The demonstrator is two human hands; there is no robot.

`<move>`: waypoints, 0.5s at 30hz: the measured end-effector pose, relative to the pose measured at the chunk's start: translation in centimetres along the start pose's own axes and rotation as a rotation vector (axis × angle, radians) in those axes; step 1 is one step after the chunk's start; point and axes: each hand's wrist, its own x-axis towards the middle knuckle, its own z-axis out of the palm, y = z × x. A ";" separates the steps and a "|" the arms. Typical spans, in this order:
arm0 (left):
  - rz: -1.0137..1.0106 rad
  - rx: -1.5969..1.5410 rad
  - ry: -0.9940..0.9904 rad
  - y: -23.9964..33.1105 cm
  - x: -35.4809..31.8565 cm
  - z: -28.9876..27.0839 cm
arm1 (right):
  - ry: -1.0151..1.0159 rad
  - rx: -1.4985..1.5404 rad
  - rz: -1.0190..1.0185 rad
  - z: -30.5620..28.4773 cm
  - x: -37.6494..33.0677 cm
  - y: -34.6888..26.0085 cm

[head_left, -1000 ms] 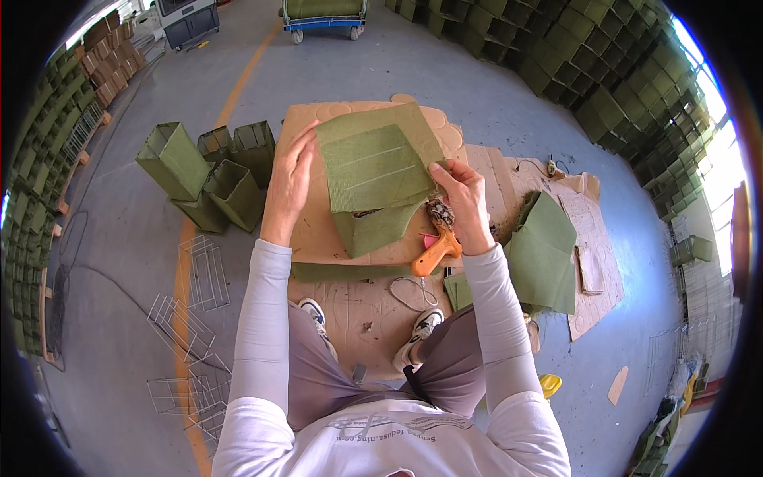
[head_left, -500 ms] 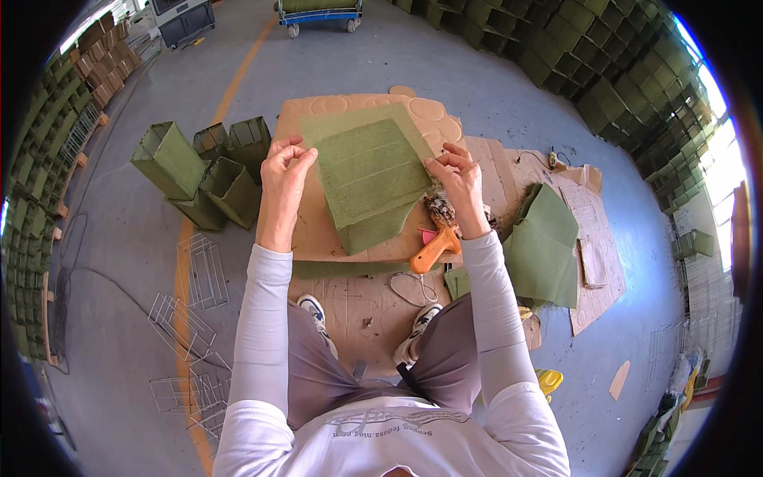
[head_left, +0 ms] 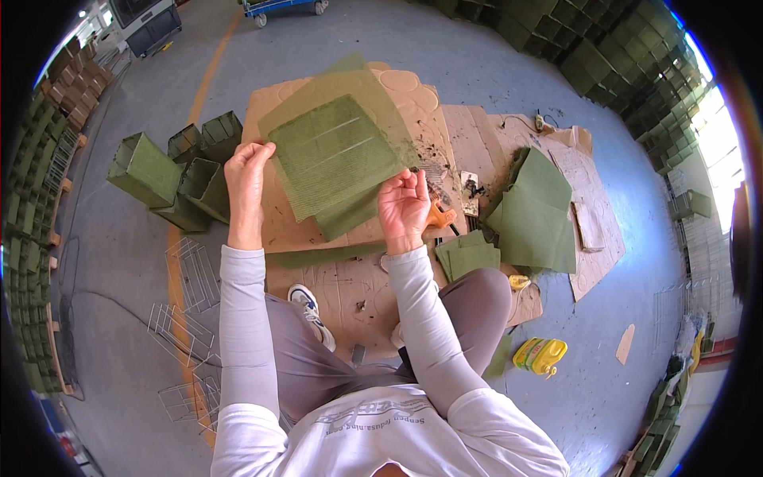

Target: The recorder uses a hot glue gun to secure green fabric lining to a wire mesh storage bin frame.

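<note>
I sit on the floor and hold up a green mesh sheet (head_left: 338, 147) spread flat between both hands. My left hand (head_left: 246, 175) pinches its left edge. My right hand (head_left: 404, 208) grips its lower right edge. The sheet is see-through at its rim and denser in the middle, where it is folded over. Below it lies a cardboard sheet (head_left: 278, 226) on the floor. An orange-handled tool (head_left: 439, 216) lies on the cardboard just right of my right hand.
Several green mesh boxes (head_left: 171, 171) stand on the floor at my left. A pile of green mesh sheets (head_left: 536, 211) lies at my right, with smaller pieces (head_left: 467, 256) near my knee. Wire frames (head_left: 187, 318) lie at lower left. A yellow container (head_left: 540, 354) lies at lower right.
The mesh sheet has been lifted and opened out wider between my hands. My right hand has moved down and toward me; my left hand has shifted left along the sheet's edge.
</note>
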 end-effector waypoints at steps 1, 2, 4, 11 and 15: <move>-0.011 -0.003 -0.002 0.0 0.0 -0.1 | -0.002 -0.107 -0.031 -0.4 -0.2 0.0; -0.020 -0.024 -0.007 -0.2 0.1 0.0 | -0.002 -0.214 -0.063 -0.6 -0.5 -0.2; -0.017 -0.030 -0.020 -0.3 0.3 0.0 | 0.062 -0.319 -0.069 -1.4 -1.2 -0.9; -0.043 -0.015 -0.001 -0.1 0.0 0.3 | 0.210 -0.885 -0.276 1.3 -1.6 -4.6; -0.006 0.004 -0.023 -0.7 0.3 -0.5 | 0.000 -1.426 -0.364 6.7 0.2 -3.2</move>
